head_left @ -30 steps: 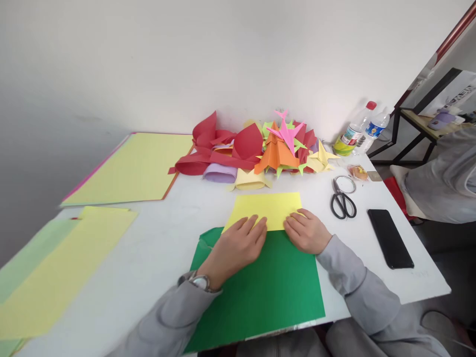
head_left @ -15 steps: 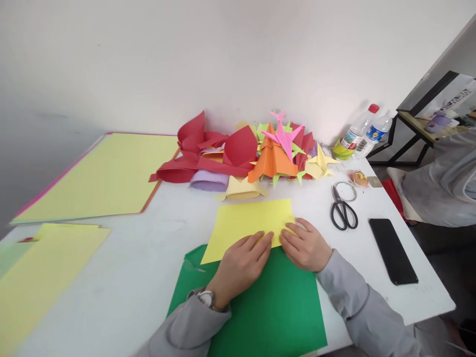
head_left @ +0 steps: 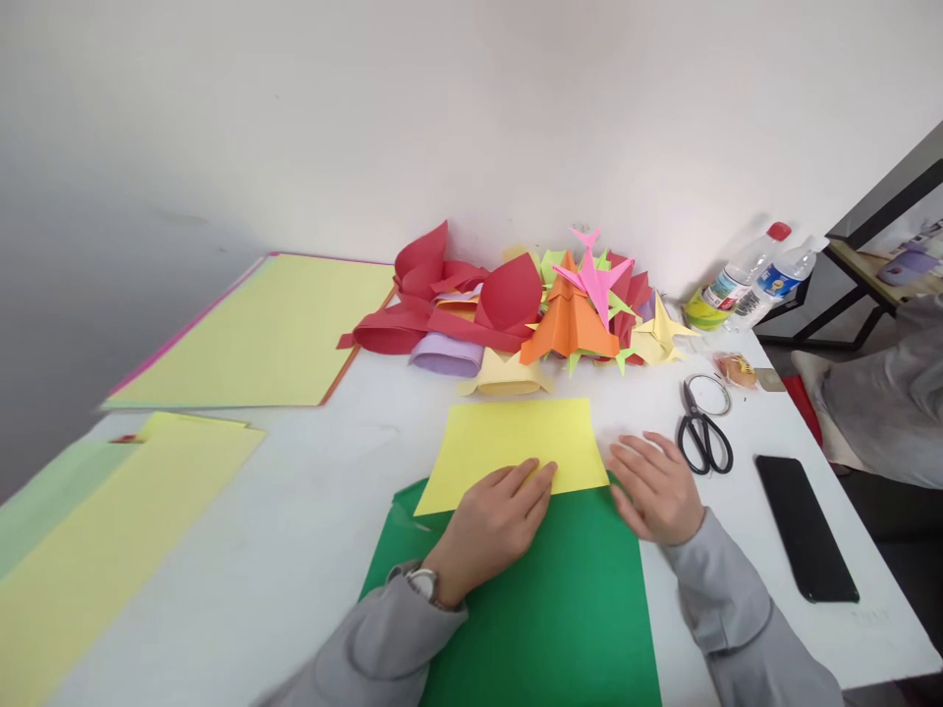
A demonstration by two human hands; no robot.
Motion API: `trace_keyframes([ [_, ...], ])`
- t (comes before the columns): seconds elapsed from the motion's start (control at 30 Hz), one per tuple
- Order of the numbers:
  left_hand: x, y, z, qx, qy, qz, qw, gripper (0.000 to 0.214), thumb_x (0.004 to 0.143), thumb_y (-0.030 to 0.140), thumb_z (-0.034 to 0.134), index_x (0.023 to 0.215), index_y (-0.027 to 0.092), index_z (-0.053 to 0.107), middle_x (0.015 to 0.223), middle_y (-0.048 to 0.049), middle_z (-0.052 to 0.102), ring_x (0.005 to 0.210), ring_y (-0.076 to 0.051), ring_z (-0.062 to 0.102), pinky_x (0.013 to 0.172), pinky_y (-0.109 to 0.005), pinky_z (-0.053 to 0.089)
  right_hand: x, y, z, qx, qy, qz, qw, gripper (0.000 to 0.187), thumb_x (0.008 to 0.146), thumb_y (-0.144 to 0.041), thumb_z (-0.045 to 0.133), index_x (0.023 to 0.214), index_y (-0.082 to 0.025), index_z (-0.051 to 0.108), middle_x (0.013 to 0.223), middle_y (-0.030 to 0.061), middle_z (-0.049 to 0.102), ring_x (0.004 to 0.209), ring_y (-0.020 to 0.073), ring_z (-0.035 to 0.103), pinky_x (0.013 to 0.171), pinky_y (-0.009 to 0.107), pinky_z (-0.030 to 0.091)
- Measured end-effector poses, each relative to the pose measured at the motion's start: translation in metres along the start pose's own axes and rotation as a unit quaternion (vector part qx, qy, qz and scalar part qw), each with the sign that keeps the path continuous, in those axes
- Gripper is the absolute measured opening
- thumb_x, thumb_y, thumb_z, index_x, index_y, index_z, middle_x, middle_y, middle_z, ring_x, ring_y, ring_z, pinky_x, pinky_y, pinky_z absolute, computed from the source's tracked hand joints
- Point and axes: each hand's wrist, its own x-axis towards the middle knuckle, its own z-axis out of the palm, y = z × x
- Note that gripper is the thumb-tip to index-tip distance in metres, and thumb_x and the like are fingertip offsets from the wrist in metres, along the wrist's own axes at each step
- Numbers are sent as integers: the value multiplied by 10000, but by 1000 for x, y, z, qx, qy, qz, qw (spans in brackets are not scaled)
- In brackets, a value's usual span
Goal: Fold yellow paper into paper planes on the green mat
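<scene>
A yellow paper sheet (head_left: 516, 437) lies on the white table (head_left: 316, 511), its near edge overlapping a green sheet (head_left: 545, 609). My left hand (head_left: 493, 525) lies flat with its fingers stretched out, the fingertips pressing the yellow sheet's near edge. My right hand (head_left: 655, 486) rests open, palm down, beside the yellow sheet's right corner, partly on the green sheet and partly on the table. Neither hand holds anything.
A pile of folded paper shapes (head_left: 516, 304) sits at the back by the wall. Black scissors (head_left: 703, 432) and a black phone (head_left: 806, 525) lie to the right, with two bottles (head_left: 751, 275) behind. Large yellow sheets (head_left: 257, 329) lie at left. Another person's grey sleeve (head_left: 884, 393) shows far right.
My right hand has slid off the yellow sheet's near edge to the right and opened flat. My left hand stays on the edge. The view has shifted slightly.
</scene>
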Motion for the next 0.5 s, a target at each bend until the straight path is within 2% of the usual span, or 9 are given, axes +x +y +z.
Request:
trace_keyframes([
  [0.07,1,5,1,-5,-7,6,1000,238,907,92,458,975,116,684,1042,-118,721,956,-230,658,747,-346,558,5,-12,7,18,-14,-37,999,310,870,-214,554,1152,-106,622,1060,150,715,1112,284,608,953,498,455],
  [0.17,2,13,5,-5,3,11,1000,233,900,87,456,958,111,681,1039,-131,719,958,-235,657,749,-355,557,10,-26,19,12,-3,-75,997,230,888,-90,497,1059,-118,648,991,126,734,1060,245,634,944,464,474],
  [0.27,3,20,9,-9,20,12,1000,178,884,97,499,910,104,674,976,-133,723,916,-236,662,748,-366,548,12,-32,26,4,8,-92,996,229,898,-51,453,959,-113,665,919,125,740,991,236,654,923,455,498],
  [0.37,3,25,13,-10,18,22,1000,149,874,104,520,872,103,669,924,-133,718,870,-229,661,746,-367,537,12,-34,28,0,6,-99,995,226,897,-57,449,900,-102,671,858,126,734,948,240,659,914,456,511],
  [0.5,5,25,13,-10,18,27,999,125,868,116,540,872,104,664,925,-129,712,870,-229,655,739,-367,532,11,-31,22,2,-2,-108,994,242,892,-45,432,910,-78,671,854,138,726,953,246,652,913,460,510],
])
